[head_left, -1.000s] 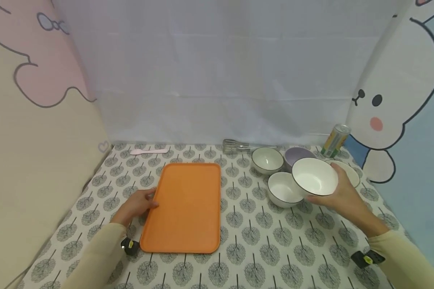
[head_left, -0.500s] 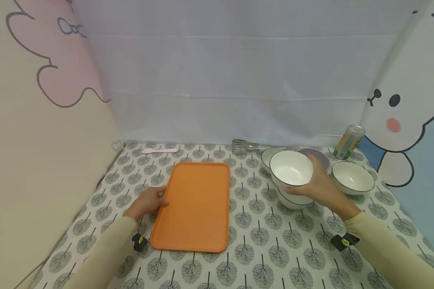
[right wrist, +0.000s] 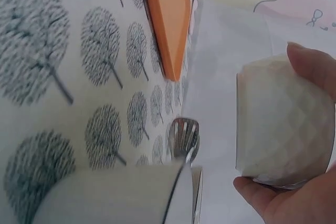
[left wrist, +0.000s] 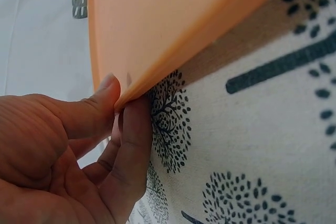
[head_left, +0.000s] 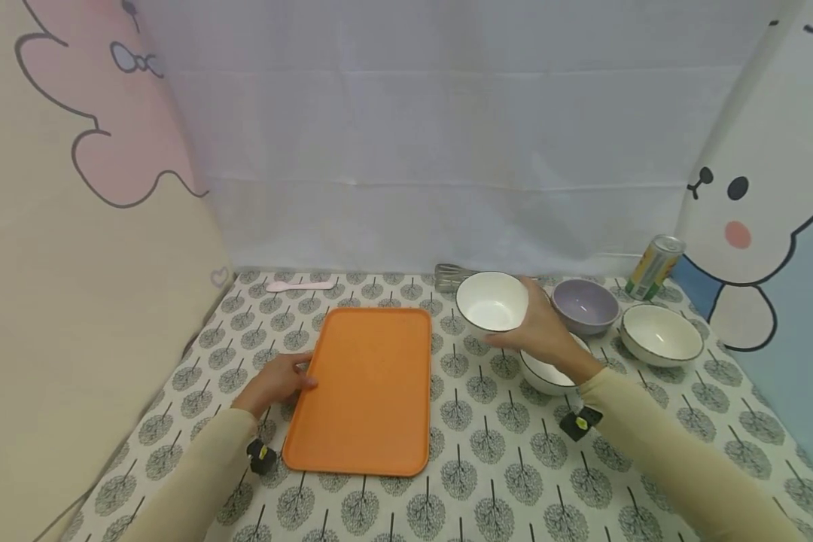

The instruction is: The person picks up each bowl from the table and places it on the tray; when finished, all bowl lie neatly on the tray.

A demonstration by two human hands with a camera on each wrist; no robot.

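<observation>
My left hand (head_left: 281, 379) pinches the left edge of an orange tray (head_left: 362, 391) lying on the tablecloth. In the left wrist view, the thumb (left wrist: 109, 88) is on the tray's upper face and fingers are beneath the rim. My right hand (head_left: 538, 324) grips a white bowl (head_left: 491, 302) with a dark rim, held up right of the tray. Its faceted outer wall (right wrist: 286, 124) shows in the right wrist view, between thumb and fingers. Another white bowl (head_left: 547, 376) sits below the right wrist, partly hidden. Behind the held bowl, a further white bowl is almost wholly covered.
A purple bowl (head_left: 586, 307) and a white bowl (head_left: 661, 336) stand to the right. Behind them a drinks can (head_left: 656, 268) stands near the wall. A metal slotted turner (head_left: 450, 278) lies at the back, partly hidden by the held bowl. A pink spoon (head_left: 300, 286) lies back left.
My right hand has carried the white bowl leftwards, from above the right-hand bowls towards the tray. The purple bowl shows more fully now. My left hand stays on the tray's edge.
</observation>
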